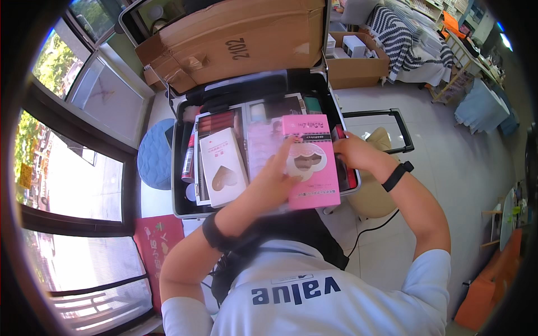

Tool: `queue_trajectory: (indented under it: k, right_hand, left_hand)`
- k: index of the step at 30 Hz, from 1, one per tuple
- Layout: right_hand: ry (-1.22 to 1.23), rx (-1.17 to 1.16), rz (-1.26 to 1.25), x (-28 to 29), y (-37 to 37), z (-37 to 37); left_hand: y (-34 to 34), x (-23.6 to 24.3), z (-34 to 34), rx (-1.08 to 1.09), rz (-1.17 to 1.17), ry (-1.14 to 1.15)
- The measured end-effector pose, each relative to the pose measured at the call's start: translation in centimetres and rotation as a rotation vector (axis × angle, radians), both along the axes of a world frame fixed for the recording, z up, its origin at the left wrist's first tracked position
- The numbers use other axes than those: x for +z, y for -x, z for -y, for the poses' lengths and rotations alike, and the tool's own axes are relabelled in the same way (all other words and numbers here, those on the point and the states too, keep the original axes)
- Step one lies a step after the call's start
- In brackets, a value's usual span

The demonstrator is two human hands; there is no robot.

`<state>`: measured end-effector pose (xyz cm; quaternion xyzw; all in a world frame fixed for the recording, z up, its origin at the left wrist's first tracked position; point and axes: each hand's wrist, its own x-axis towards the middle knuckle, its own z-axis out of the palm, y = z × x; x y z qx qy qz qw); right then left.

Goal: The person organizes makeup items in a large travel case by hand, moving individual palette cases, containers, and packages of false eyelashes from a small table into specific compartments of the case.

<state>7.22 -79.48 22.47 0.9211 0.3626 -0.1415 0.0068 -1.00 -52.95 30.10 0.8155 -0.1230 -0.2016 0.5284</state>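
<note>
My left hand (280,176) is closed on a pink box (315,190) with a cut-out window, held over the right part of an open hard case (182,208). My right hand (354,152) is at the case's right side, its fingers bent down beside a red item (351,178). Those fingertips are partly hidden, and I cannot make out what they grip. To the left of the pink box, a white box (216,154) with a heart-shaped window lies tilted on the contents. Behind it are reddish-brown strips (219,122) in a tray, and a red-and-blue can (188,159) leans at the left wall.
A large cardboard sheet (252,42) stands against the raised lid. Past it on the right sits an open cardboard box (358,74). A blue round stool (152,159) is left of the case; a beige stool (372,204) and a black frame handle (404,131) are to its right.
</note>
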Motion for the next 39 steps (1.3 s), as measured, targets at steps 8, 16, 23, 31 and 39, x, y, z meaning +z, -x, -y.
queue_trajectory:
  k: [8,16,23,31,39]
  right_hand:
    - [-1.216,-0.933,-1.175,1.0,1.9,1.5]
    - [-1.414,-0.868,-1.309,-0.3,2.3,0.7]
    - [-1.351,-1.068,-1.109,0.3,1.9,3.5]
    - [-1.306,-1.049,-0.571,2.7,2.1,6.3]
    - [-1.403,-0.928,-0.534,2.9,2.9,3.9]
  left_hand:
    - [0.4,-6.9,6.7,-0.025,0.01,0.127]
    - [1.3,-6.1,6.6,-0.135,0.064,0.059]
    - [2.5,-5.5,6.9,-0.188,0.019,0.029]
    - [1.1,-11.2,13.1,-0.127,0.227,-0.359]
    - [0.4,-4.3,12.1,0.377,-0.634,0.696]
